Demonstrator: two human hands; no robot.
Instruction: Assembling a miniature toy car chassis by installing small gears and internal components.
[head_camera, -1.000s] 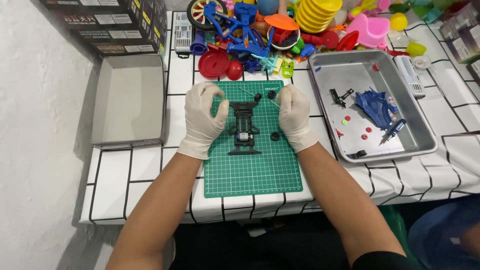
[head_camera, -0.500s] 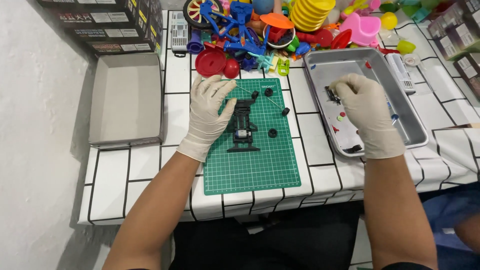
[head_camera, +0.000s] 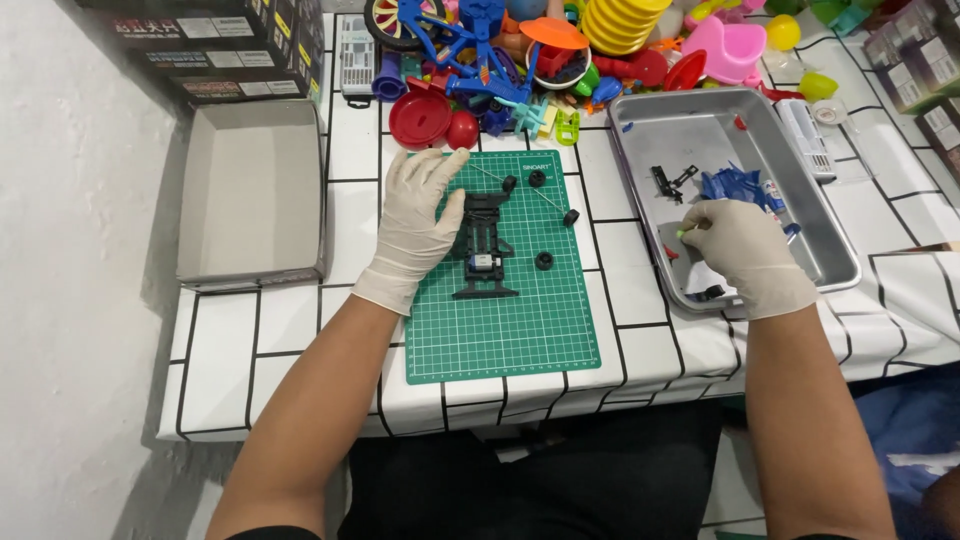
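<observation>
Toy car chassis (head_camera: 484, 246) sits on the green cutting mat (head_camera: 500, 310), just beside the left hand (head_camera: 418, 222), whose gloved fingers lie flat and spread, pinning its edge. Right hand (head_camera: 738, 248) is in the metal tray (head_camera: 835, 262), fingertips pinched on a tiny green part (head_camera: 684, 232). Loose black wheels (head_camera: 545, 260) lie past the chassis; a nudge could roll them off, and that pinch looks easy to fumble.

Both arms reach forward, bare to the gloved wrists. The left hand (head_camera: 418, 225) lies flat, fingers spread; the right hand (head_camera: 742, 250) curls, fingertips pinched.
</observation>
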